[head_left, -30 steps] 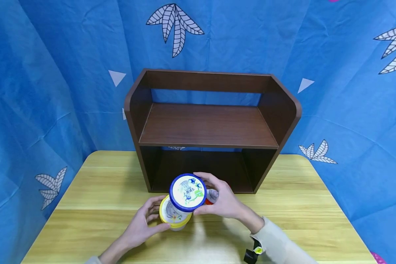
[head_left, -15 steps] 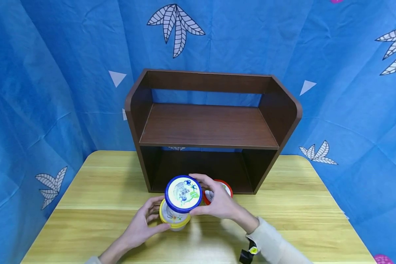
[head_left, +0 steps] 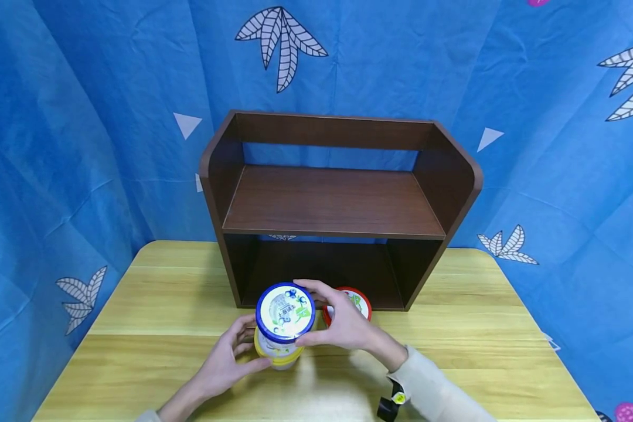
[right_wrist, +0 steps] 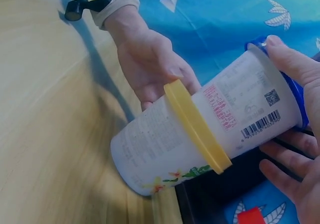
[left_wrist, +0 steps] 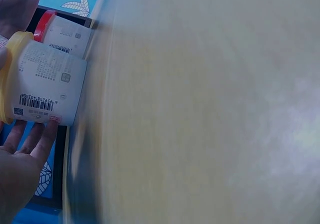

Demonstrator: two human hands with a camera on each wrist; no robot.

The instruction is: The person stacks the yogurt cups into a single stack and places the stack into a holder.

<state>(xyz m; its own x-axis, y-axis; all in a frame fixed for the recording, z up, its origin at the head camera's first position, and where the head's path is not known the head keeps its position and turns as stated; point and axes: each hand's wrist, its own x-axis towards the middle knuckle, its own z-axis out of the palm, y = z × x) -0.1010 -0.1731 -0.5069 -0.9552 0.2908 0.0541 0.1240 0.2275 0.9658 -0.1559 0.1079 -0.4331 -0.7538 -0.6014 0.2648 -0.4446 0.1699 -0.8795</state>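
My right hand (head_left: 343,322) grips a white tub with a blue lid (head_left: 285,312) printed with blueberries, thumb on its near side and fingers on the far side. In the right wrist view its base meets the lid of a white tub with a yellow lid (right_wrist: 197,125), which stands upright on the table. My left hand (head_left: 224,360) holds the yellow-lidded tub from the left, thumb in front and fingers behind. Right of these, a third white tub with a red lid (head_left: 357,302) stands partly hidden behind my right hand.
A dark brown two-tier shelf (head_left: 332,199) stands at the back of the wooden table (head_left: 469,351), just beyond the tubs. Blue cloth (head_left: 111,117) with white leaf prints hangs behind and beside the table. A small black device (head_left: 389,408) sits at my right sleeve.
My right hand has moved left and slightly down with the blue-lidded tub, now over the yellow-lidded one. More of the red lid shows. The left hand stays almost still.
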